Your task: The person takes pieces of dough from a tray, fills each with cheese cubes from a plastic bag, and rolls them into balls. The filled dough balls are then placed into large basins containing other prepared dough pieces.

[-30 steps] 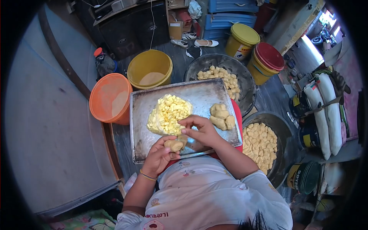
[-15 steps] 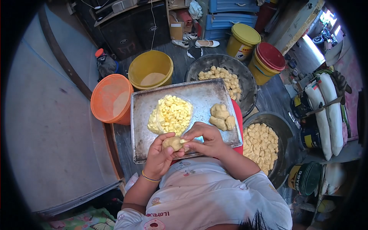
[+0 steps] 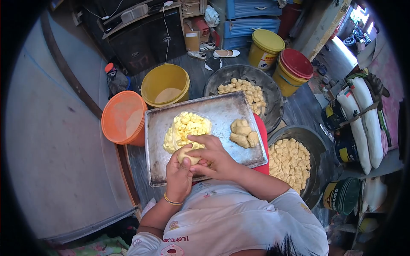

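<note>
A piece of pale dough rests in my left hand, whose fingers and thumb curl round it. From the other side, my right hand presses on the same dough, its index finger reaching across the top and its thumb lower down. Just beyond the hands, a heap of small yellow cubes, perhaps cheese, lies in clear plastic on a worn metal tray. Several lumps of dough sit together on the tray's right side. The inside of the dough is hidden by my fingers.
Dough balls fill a dark basin at the right; more lie in a black basin beyond the tray. An orange bucket and a yellow bucket stand at the left. Two lidded buckets stand farther back.
The yellow cube that my right fingers held at the dough no longer shows. My right hand has moved left over the dough, which now looks more closed and rounded. The camera view has shifted slightly.
</note>
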Motion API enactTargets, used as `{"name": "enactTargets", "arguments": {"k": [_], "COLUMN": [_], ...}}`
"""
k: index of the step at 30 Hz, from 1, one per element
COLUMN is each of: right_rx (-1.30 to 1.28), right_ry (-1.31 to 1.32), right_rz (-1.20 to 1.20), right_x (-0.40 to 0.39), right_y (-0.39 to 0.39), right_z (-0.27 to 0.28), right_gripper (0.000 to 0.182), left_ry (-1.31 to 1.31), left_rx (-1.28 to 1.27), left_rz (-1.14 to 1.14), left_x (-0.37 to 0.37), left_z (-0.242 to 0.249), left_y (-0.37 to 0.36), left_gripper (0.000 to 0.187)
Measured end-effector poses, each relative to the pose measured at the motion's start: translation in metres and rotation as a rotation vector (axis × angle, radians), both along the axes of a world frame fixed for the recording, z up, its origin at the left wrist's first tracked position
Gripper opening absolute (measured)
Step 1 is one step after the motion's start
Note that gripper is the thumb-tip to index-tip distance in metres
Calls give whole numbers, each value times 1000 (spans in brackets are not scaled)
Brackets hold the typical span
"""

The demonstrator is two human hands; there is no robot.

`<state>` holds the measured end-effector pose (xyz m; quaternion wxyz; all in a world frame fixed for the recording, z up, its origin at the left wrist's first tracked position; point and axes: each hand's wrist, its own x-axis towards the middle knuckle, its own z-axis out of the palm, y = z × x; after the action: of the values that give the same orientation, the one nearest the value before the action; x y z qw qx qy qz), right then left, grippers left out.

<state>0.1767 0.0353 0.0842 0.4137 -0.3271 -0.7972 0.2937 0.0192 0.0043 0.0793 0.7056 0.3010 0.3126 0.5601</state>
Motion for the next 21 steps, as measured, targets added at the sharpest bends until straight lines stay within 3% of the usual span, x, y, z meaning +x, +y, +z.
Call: {"name": "enactTargets", "arguments": {"k": [2, 4, 8, 10, 11, 12, 13, 14, 15, 16, 18, 19, 21], "right_rx": [-8, -44, -29, 25, -138, -302, -107, -65, -23, 91, 207, 289, 344], "right_ry": [-24, -58, -119, 15, 183, 351, 373, 406, 438, 466, 617, 619, 536], "right_rz": [44, 179, 331, 321, 284, 243, 120, -10, -143, -287, -489, -606, -751], "right_x": [-1, -2, -2, -4, -2, 2, 11, 23, 36, 50, 79, 95, 128], "right_y": [1, 2, -10, -14, -15, -16, -9, -7, -6, -3, 6, 12, 22], "right_z": [-4, -8, -11, -15, -20, -22, -14, -6, 1, 8, 9, 10, 3], "right_gripper": [34, 34, 16, 16, 20, 29, 39, 33, 29, 27, 34, 35, 27], "left_ry": [25, 211, 211, 285, 397, 398, 477, 554, 673, 673, 1092, 1188, 1302], "left_rx": [19, 88, 280, 404, 450, 446, 411, 376, 366, 365, 399, 698, 716], "left_rz": [-18, 16, 136, 199, 311, 313, 177, 38, -48, -54, -410, -314, -295], "left_x": [0, 3, 11, 6, 6, 2, -6, -12, -14, -15, -16, -12, -3], "left_z": [-4, -10, -11, -21, -29, -28, -26, -23, -23, -22, -20, -32, -45], "left_y": [-3, -5, 5, 16, 21, 21, 23, 24, 21, 19, 17, 15, 7], "left_gripper": [48, 66, 84, 93, 81, 81, 74, 67, 47, 47, 45, 43, 41]}}
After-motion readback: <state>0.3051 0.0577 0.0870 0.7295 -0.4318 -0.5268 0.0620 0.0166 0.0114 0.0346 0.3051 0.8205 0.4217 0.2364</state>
